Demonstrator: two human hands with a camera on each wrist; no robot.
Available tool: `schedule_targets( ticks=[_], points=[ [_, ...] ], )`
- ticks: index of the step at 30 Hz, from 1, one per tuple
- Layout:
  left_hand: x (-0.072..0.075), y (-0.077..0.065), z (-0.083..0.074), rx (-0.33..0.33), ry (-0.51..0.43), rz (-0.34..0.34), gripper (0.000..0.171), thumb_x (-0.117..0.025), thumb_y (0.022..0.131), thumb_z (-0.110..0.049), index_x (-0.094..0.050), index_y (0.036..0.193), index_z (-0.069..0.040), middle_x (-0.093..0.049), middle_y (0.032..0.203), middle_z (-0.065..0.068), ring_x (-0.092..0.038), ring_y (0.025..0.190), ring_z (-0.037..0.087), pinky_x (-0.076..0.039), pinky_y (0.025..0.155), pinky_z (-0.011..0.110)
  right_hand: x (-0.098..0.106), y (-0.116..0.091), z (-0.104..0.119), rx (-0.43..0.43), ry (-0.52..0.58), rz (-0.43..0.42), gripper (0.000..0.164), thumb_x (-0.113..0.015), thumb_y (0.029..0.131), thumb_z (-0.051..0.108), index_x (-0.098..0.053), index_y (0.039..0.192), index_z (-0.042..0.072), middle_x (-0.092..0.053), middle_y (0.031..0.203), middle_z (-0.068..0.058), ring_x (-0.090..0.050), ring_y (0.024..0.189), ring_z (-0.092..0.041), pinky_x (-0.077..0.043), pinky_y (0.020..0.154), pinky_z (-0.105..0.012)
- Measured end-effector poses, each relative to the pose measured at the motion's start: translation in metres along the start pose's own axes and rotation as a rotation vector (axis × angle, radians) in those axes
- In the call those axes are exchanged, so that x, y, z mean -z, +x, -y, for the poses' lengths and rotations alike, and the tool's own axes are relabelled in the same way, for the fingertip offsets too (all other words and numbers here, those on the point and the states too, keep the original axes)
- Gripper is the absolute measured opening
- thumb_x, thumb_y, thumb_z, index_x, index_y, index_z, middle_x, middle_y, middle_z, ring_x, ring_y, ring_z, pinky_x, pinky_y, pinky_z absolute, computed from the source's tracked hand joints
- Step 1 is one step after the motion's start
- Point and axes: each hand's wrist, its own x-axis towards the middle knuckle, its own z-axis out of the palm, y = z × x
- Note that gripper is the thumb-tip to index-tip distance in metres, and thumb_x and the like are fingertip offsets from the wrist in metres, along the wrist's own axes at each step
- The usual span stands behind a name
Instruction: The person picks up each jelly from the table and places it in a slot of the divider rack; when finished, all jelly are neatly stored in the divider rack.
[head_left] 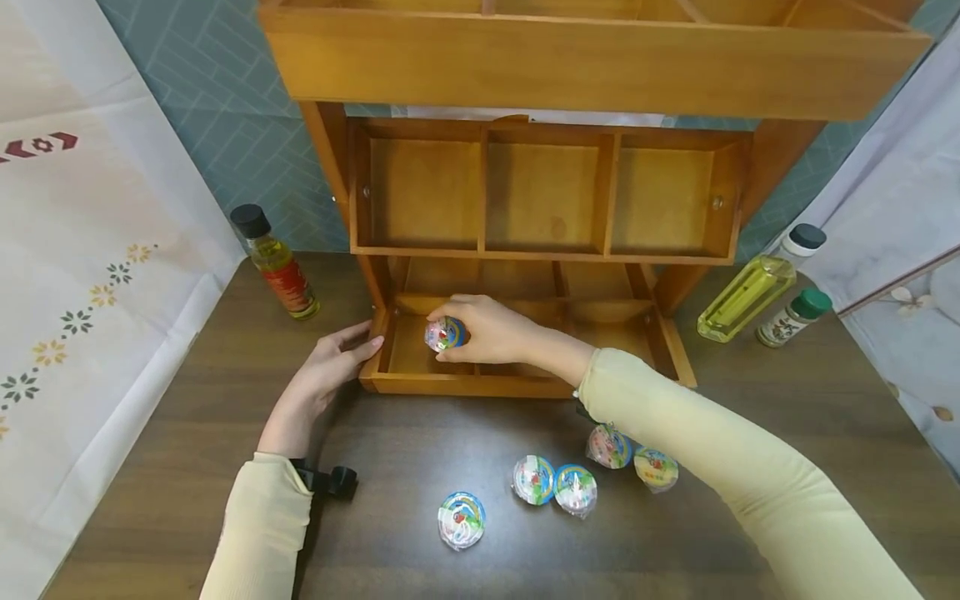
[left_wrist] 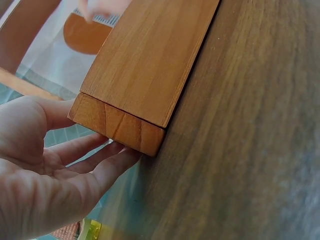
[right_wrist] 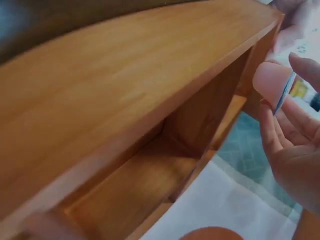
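In the head view my right hand (head_left: 491, 329) pinches a small jelly cup (head_left: 444, 333) with a printed lid, over the left compartment of the lowest tray of a wooden rack (head_left: 465, 385). The right wrist view shows this cup's pale pink rounded body (right_wrist: 270, 81) between thumb and fingers, lid toward the palm. My left hand (head_left: 330, 367) grips the front left corner of that tray. Seen from the left wrist, the thumb lies at the top edge of the tray (left_wrist: 135, 65) and the fingers spread along its outer side.
Several jelly cups (head_left: 461, 520) lie on the brown table (head_left: 390, 467) in front of the rack. A black-capped bottle (head_left: 283, 275) stands left; an oil bottle (head_left: 750, 292) and a green-capped jar (head_left: 783, 325) stand right. Above are a divided middle tray (head_left: 551, 253) and a protruding top tray (head_left: 600, 71).
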Motion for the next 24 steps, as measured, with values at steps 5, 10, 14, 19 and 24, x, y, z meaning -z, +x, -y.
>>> schedule_targets(
  ticks=[5, 10, 14, 19, 24],
  points=[
    [-0.001, 0.001, -0.001, 0.009, -0.019, -0.003, 0.066, -0.055, 0.095, -0.030, -0.023, 0.149, -0.008, -0.024, 0.151, 0.015, -0.038, 0.128, 0.028, -0.033, 0.106, 0.042, -0.005, 0.027, 0.001, -0.139, -0.140, 0.063, 0.055, -0.071, 0.082, 0.038, -0.055, 0.129, 0.015, -0.055, 0.129, -0.007, -0.052, 0.117, -0.022, -0.046, 0.094, -0.035],
    [-0.001, 0.000, -0.002, 0.016, -0.021, -0.010, 0.067, -0.055, 0.095, -0.031, -0.023, 0.149, -0.009, -0.024, 0.151, 0.014, -0.038, 0.128, 0.028, -0.033, 0.106, 0.041, -0.014, 0.047, 0.005, -0.188, -0.210, 0.106, 0.057, -0.069, 0.082, 0.043, -0.055, 0.130, 0.017, -0.053, 0.134, -0.005, -0.045, 0.126, -0.023, -0.046, 0.094, -0.041],
    [-0.001, -0.001, -0.001, 0.010, -0.020, -0.005, 0.067, -0.055, 0.095, -0.031, -0.022, 0.149, -0.009, -0.025, 0.151, 0.014, -0.038, 0.128, 0.028, -0.033, 0.106, 0.041, -0.021, 0.057, 0.007, -0.210, -0.192, 0.108, 0.057, -0.068, 0.083, 0.045, -0.054, 0.131, 0.018, -0.052, 0.135, -0.004, -0.046, 0.125, -0.022, -0.046, 0.094, -0.040],
    [-0.001, 0.000, 0.000, 0.008, -0.016, -0.009, 0.067, -0.055, 0.094, -0.032, -0.023, 0.149, -0.008, -0.026, 0.150, 0.014, -0.039, 0.128, 0.028, -0.033, 0.106, 0.041, -0.026, 0.065, 0.007, -0.231, -0.193, 0.136, 0.058, -0.067, 0.083, 0.045, -0.053, 0.132, 0.017, -0.049, 0.137, -0.005, -0.050, 0.120, -0.021, -0.045, 0.094, -0.038],
    [-0.001, 0.000, 0.000, 0.001, -0.015, -0.009, 0.066, -0.055, 0.095, -0.031, -0.024, 0.149, -0.008, -0.026, 0.150, 0.014, -0.039, 0.127, 0.028, -0.035, 0.105, 0.040, -0.029, 0.070, 0.007, -0.231, -0.216, 0.144, 0.058, -0.069, 0.082, 0.042, -0.053, 0.132, 0.017, -0.051, 0.135, -0.002, -0.053, 0.112, -0.018, -0.047, 0.090, -0.036]
  ],
)
